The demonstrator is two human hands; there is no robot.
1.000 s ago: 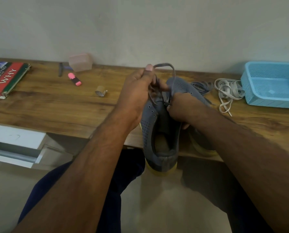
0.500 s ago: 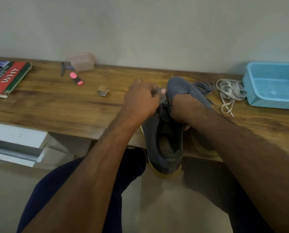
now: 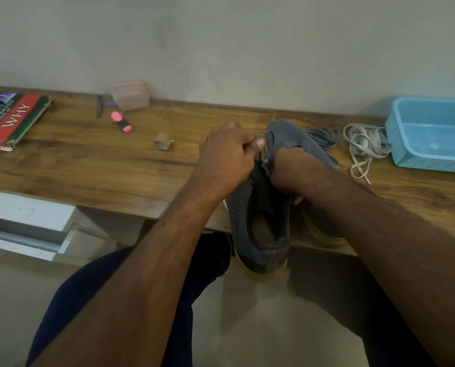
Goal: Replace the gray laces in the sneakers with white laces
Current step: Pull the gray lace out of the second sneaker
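A book (image 3: 11, 119), a pink marker (image 3: 121, 122) and a small tape roll (image 3: 162, 142) are lying on the wooden surface (image 3: 88, 160). At its near edge, a gray perforated sneaker (image 3: 258, 221) with a yellowish sole is being held, heel overhanging. The left hand (image 3: 227, 157) is being curled around a gray lace (image 3: 264, 160) at the eyelets; the right hand (image 3: 287, 173) is gripping the sneaker's side, fingers mostly hidden. A loose gray lace pile (image 3: 323, 136), pale laces (image 3: 364, 147) and a blue mesh basket (image 3: 433, 133), cut off, are lying rightward.
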